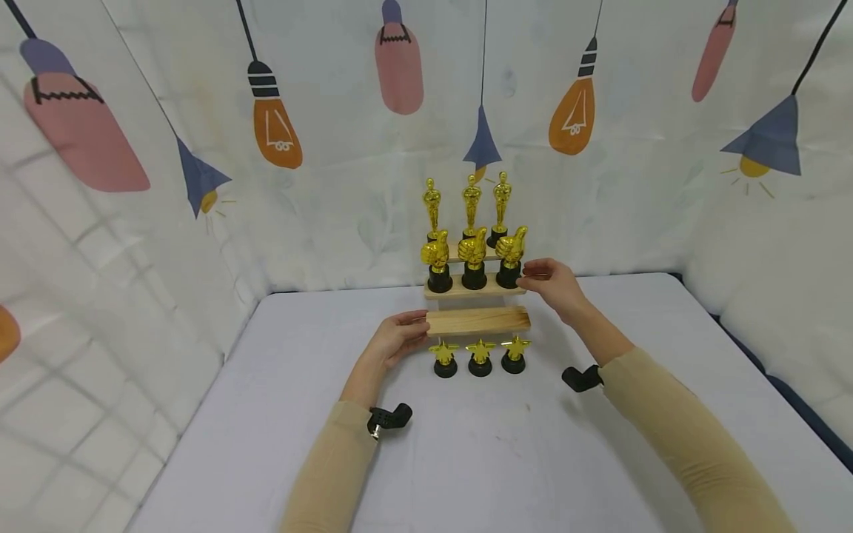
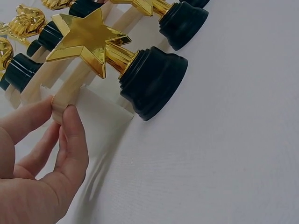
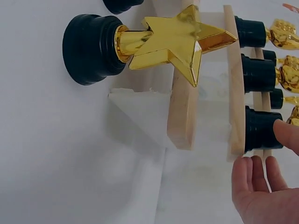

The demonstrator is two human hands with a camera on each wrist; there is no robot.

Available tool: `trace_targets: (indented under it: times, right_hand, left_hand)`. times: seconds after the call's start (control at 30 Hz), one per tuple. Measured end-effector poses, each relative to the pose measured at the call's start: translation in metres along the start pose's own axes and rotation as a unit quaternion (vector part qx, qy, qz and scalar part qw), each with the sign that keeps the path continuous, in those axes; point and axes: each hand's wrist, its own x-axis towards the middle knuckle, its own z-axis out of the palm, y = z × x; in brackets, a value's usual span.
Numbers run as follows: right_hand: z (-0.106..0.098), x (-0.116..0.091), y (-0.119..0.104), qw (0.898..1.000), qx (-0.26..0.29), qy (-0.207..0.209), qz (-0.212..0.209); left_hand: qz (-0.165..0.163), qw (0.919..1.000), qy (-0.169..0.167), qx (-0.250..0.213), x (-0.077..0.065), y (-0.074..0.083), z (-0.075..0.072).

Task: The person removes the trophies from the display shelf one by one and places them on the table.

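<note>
My left hand [image 1: 395,339] pinches the left end of the lowest wooden plank [image 1: 478,321] between thumb and fingers; the left wrist view shows this grip closely. My right hand [image 1: 554,287] is at the right end of the middle plank [image 1: 460,292]. Its thumb lies on the black base of the rightmost thumbs-up trophy [image 1: 510,255], and its other fingers curl beside the plank's end. Two more gold thumbs-up trophies [image 1: 473,252] stand in that row. Before the lowest plank, three gold star trophies [image 1: 480,357] stand on the white table.
Behind, three gold figure trophies [image 1: 471,203] stand on the top plank [image 1: 453,254]. A white support piece [image 3: 140,109] holds the planks in steps. The white table [image 1: 480,459] meets a cloth backdrop [image 1: 346,200] printed with lamps.
</note>
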Motion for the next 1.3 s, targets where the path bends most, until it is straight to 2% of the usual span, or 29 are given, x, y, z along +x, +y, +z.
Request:
trace_targets:
  times: [0.23,0.57,1.3]
  right_hand:
    - [0.003,0.006,0.000,1.000,-0.004,0.020,0.001]
    - [0.009,0.012,-0.003,1.000,-0.020,0.020,-0.006]
    - [0.013,0.018,-0.009,0.999,-0.030,0.014,0.015]
  left_hand:
    - [-0.003,1.0000,-0.002,0.007,0.002,0.000,-0.001]
    - [-0.005,1.0000,-0.005,0.003,0.001,0.000,0.000]
    - [-0.005,1.0000,0.001,-0.001,0.000,0.002,0.001]
